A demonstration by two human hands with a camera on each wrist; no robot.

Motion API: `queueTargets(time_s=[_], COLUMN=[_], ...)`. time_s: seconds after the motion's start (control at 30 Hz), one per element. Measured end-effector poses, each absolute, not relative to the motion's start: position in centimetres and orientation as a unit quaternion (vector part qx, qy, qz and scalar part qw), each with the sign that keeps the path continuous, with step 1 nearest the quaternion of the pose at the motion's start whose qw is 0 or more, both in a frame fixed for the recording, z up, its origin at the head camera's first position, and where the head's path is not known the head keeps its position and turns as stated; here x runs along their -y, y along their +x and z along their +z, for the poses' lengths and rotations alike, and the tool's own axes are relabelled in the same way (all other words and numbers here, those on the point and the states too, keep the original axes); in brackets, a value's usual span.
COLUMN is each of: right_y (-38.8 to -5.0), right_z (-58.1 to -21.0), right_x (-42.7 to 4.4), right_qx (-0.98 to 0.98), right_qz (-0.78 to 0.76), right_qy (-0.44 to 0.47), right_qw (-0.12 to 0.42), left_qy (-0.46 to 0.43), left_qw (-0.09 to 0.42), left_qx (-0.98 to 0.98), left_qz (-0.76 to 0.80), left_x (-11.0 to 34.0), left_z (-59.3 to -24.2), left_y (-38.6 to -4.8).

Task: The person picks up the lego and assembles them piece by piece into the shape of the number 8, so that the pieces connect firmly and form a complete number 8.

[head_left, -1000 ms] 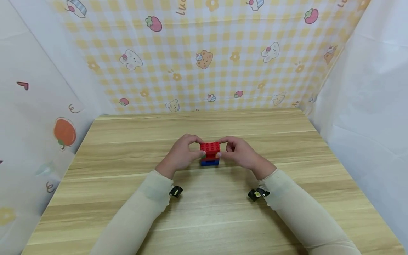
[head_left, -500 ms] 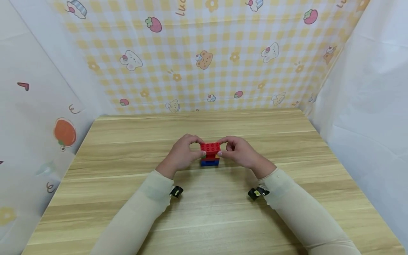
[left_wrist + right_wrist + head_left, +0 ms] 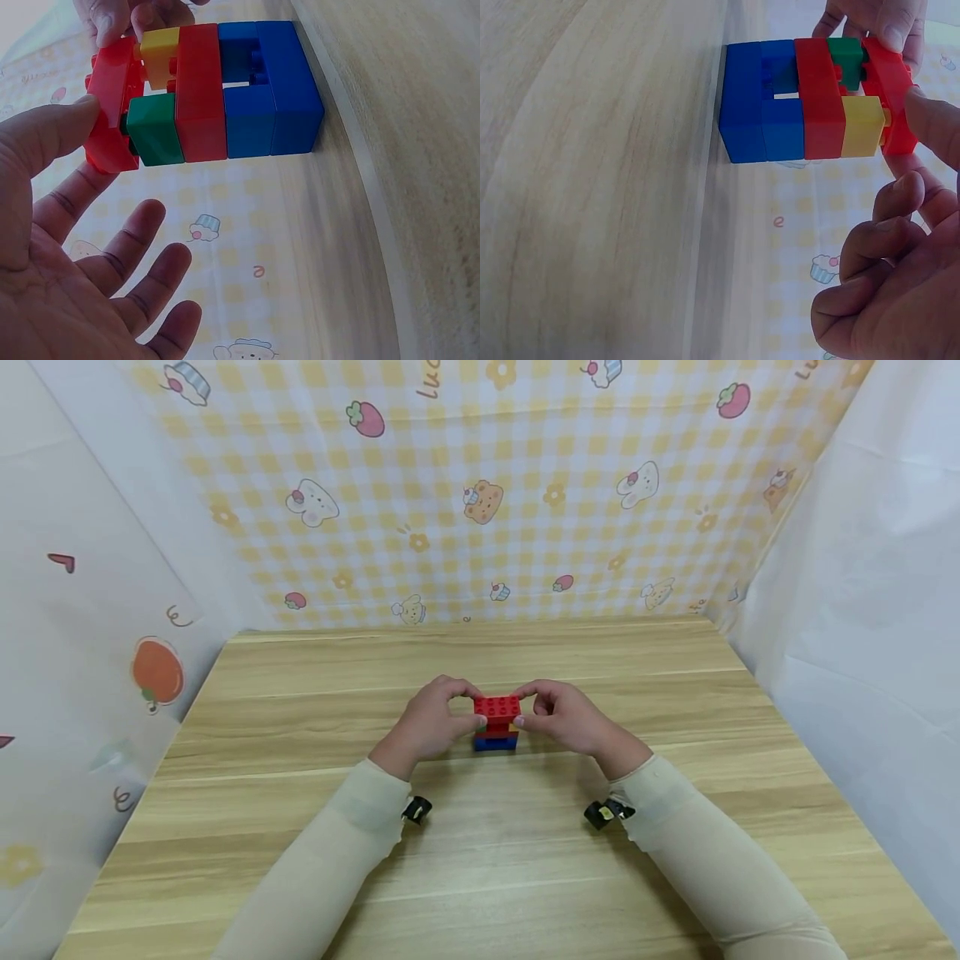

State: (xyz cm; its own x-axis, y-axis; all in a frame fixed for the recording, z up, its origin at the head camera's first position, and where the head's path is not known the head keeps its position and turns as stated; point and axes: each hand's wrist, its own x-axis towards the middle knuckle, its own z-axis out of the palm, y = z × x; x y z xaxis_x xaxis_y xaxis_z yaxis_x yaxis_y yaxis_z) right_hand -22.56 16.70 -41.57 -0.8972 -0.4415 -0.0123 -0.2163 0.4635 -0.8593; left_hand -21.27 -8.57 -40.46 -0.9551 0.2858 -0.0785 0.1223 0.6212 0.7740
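Note:
A stack of toy building bricks stands on the wooden table. At its base lies a long blue brick, bearing two small blue bricks with a gap between them. Above comes a long red brick, then a green brick on the left and a yellow brick on the right. The top red brick sits slightly tilted over these two, studs showing below it. My left hand pinches its left end between thumb and index finger. My right hand pinches its right end likewise, other fingers curled.
The wooden table surrounds the stack. A yellow checked cloth hangs behind, with white sheets at both sides. Each wrist carries a small black camera near the sleeve cuff.
Both hands keep their hold on the top red brick. The head view has shifted very slightly; otherwise nothing has visibly moved.

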Motion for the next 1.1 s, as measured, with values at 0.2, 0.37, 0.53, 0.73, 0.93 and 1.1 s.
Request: queueTargets(time_s=[0.2,0.37,0.53,0.73,0.93,1.1], right_y=[-22.56,-22.33,-22.27,-22.29,-22.3,-22.33], right_z=[-41.61,-41.28,-41.04,-41.16,-41.63,-41.86], right_x=[-16.54,-16.4,-16.41,-16.45,-16.56,-16.68], right_qx=[-0.843,-0.847,-0.848,-0.845,-0.844,-0.843], right_qz=[-0.487,-0.483,-0.481,-0.485,-0.488,-0.489], right_qy=[-0.203,-0.199,-0.2,-0.199,-0.197,-0.2], right_qw=[0.102,0.099,0.101,0.099,0.1,0.097], left_qy=[0.114,0.122,0.122,0.115,0.116,0.115], left_qw=[0.095,0.084,0.084,0.089,0.092,0.095], left_qx=[-0.903,-0.907,-0.906,-0.906,-0.908,-0.91], left_qz=[0.403,0.394,0.396,0.398,0.391,0.387], left_x=[8.59,8.58,8.57,8.53,8.4,8.26], left_z=[-40.44,-40.5,-40.56,-40.5,-40.34,-40.33], left_y=[-21.12,-21.09,-21.15,-21.11,-21.08,-21.2])
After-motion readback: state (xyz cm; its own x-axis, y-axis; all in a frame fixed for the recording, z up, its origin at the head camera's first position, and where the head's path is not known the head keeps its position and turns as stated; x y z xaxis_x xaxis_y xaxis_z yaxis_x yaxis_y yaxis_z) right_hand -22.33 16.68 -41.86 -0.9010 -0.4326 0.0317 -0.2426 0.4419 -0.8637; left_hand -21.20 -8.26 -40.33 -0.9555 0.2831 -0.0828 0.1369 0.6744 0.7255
